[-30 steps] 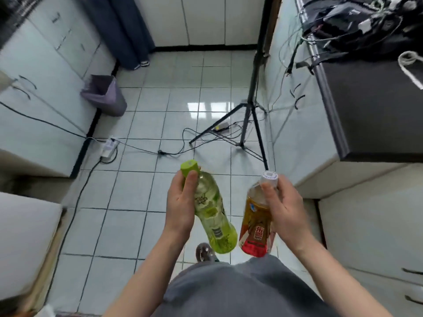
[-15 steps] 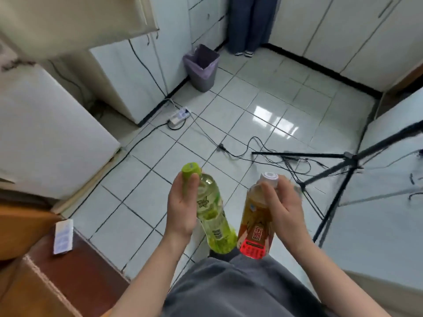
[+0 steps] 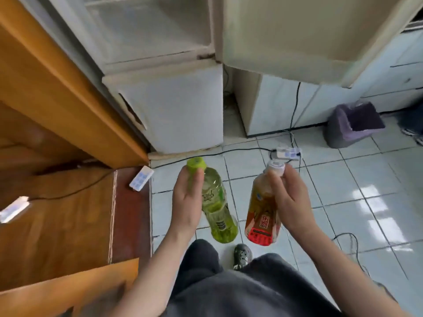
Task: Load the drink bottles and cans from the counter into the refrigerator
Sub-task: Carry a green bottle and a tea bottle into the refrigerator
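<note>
The white refrigerator [image 3: 174,110] stands ahead, its upper door [image 3: 297,35] swung open to the right and its lower door closed. A purple waste bin [image 3: 354,126] sits on the tiled floor [image 3: 343,191] further right. Both bottles are held in the air above the floor before the refrigerator, slightly apart. The left hand [image 3: 186,202] curls its fingers [image 3: 196,183] round the green bottle [image 3: 218,211] below the cap, and the right hand [image 3: 291,202] grasps the neck of the amber tea bottle [image 3: 261,216].

The refrigerator [image 3: 174,106] stands ahead, its open door [image 3: 297,30] right, a bin [image 3: 352,126] farther right.
</note>
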